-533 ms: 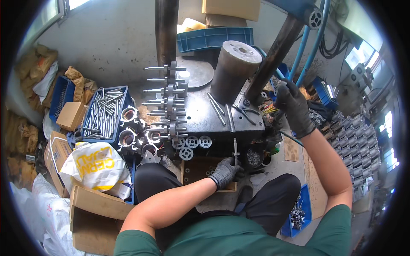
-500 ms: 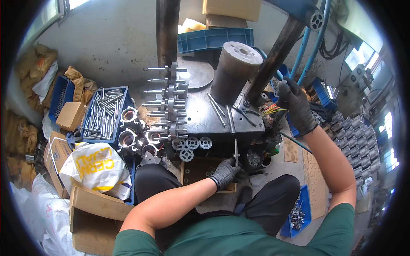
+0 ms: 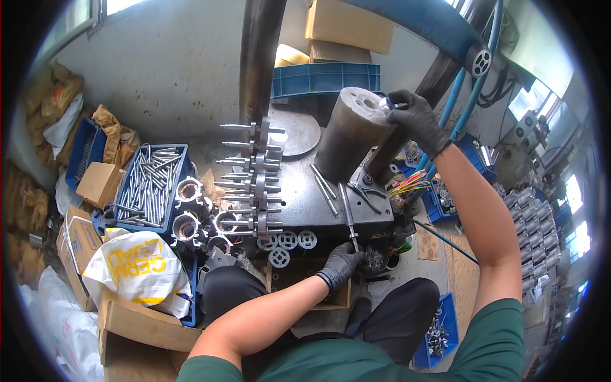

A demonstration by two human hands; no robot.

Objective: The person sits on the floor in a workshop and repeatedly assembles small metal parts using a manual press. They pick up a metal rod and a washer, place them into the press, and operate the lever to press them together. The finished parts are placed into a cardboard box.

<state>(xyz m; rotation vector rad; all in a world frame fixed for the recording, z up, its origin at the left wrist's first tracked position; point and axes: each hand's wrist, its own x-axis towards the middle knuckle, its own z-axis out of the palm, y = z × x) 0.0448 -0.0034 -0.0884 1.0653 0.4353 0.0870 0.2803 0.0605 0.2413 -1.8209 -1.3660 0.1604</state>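
My left hand (image 3: 344,263), in a dark grey glove, is closed around the lower part of a thin metal shaft (image 3: 352,235) in front of the press table's near edge. The shaft points up and away from me. At the top of the upright steel cylinder (image 3: 353,137), my right hand (image 3: 417,120), gloved too, pinches a small shiny metal piece (image 3: 386,105). Its exact kind I cannot make out. Loose metal rods (image 3: 324,189) and a pair of pliers (image 3: 364,196) lie on the black table (image 3: 296,204), beside the cylinder.
Shafts with round discs (image 3: 262,178) line the table's left edge. A blue crate of metal rods (image 3: 181,207) and several ring-shaped motor housings (image 3: 186,228) stand left. Steel columns (image 3: 259,70) rise behind. At lower right sits a blue bin (image 3: 453,325) of small parts; bundled wires (image 3: 414,183) hang right.
My right hand has moved left from beside the table to the cylinder's top, where a small metal piece now shows in its fingers. The left hand still grips the shaft. The view has shifted slightly.
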